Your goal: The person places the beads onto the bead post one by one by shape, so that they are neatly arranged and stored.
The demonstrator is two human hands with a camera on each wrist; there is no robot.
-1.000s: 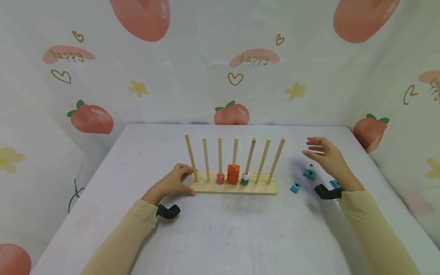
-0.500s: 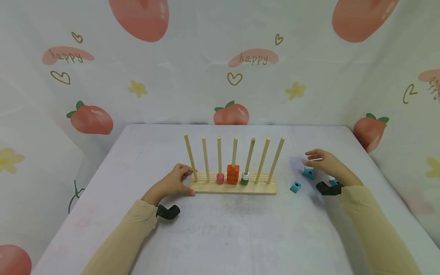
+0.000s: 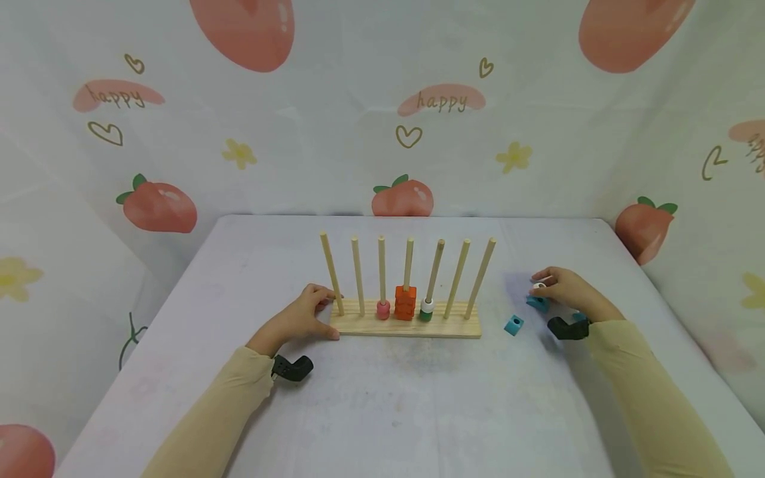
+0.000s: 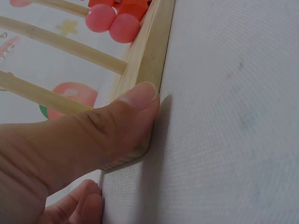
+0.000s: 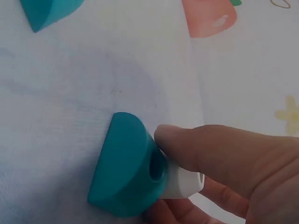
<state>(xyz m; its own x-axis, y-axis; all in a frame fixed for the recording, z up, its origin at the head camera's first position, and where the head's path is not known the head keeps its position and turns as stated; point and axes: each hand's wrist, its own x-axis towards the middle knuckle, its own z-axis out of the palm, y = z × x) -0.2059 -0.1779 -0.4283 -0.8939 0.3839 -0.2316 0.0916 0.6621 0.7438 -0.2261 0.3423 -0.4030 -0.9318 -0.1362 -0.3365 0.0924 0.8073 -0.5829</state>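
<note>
My left hand (image 3: 295, 317) grips the left end of a wooden peg board (image 3: 412, 328), thumb on the front edge and fingers behind. Seven-odd upright pegs aside, several rods stand on it. Pink beads (image 3: 383, 310), orange blocks (image 3: 405, 303) and a white-over-green bead pair (image 3: 426, 311) sit on three of them. At the right, my right hand (image 3: 568, 291) pinches a small white bead (image 5: 183, 181) between thumb and fingers. A teal block (image 5: 122, 170) with a hole and rounded side lies against that bead, right by the thumb tip.
Another teal block (image 3: 514, 324) lies between the board and my right hand. A third teal block (image 3: 578, 317) is partly hidden beneath the right wrist. Black wrist cameras (image 3: 293, 368) hang from both wrists. A printed cloth (image 3: 335, 153) hangs behind the table.
My right hand has come down toward the table and closed its thumb and fingers on the white bead. My left hand has stayed on the board's end.
</note>
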